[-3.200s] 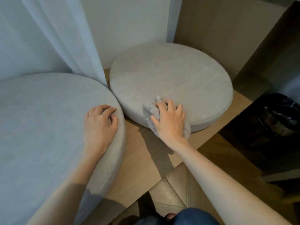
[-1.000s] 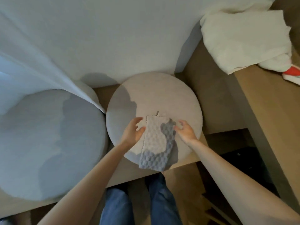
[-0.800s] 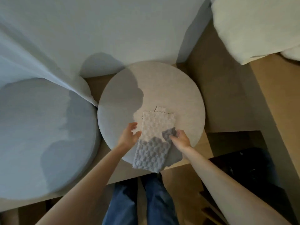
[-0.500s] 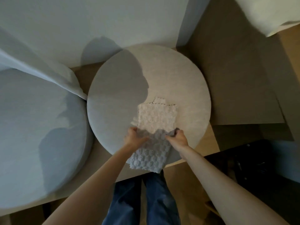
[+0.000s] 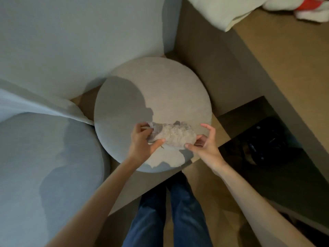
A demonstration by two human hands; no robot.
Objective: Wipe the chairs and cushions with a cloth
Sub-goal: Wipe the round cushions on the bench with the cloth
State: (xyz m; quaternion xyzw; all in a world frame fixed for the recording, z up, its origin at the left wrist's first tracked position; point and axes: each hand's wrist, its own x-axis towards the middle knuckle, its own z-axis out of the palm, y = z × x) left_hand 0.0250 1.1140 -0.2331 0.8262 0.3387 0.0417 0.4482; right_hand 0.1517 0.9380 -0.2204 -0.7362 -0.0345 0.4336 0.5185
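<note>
Head view looks down at a round beige cushion [image 5: 156, 97] on a low wooden surface [image 5: 140, 182]. The cloth [image 5: 173, 135] is bunched into a lumpy roll and held just over the near part of the beige cushion, between both hands; cannot tell if it touches the cushion. The left hand [image 5: 140, 141] grips the cloth's left end, fingers curled over the top and thumb under it. The right hand [image 5: 204, 148] pinches the cloth's right end with thumb and a middle finger, index finger lifted and curved clear of the cloth. Shadow of the person falls over the left half of the beige cushion and its near rim. A second, bigger round cushion [image 5: 44, 166], grey-blue, sits just beside it on the left, edges close or touching. A pale curtain [image 5: 35, 102] hangs down over the far edge of the grey-blue cushion. Wall [image 5: 80, 41] is behind both. To the right is a wooden desk top [image 5: 284, 59] with white folded fabric [image 5: 219, 11] on it and a red-and-white item [image 5: 311, 9] at the top edge, blurry. Below the desk a dark bin [image 5: 263, 145] sits in a shadowed recess. Person's legs in blue jeans [image 5: 170, 216] stand at the near edge of the surface, below the cushion.
</note>
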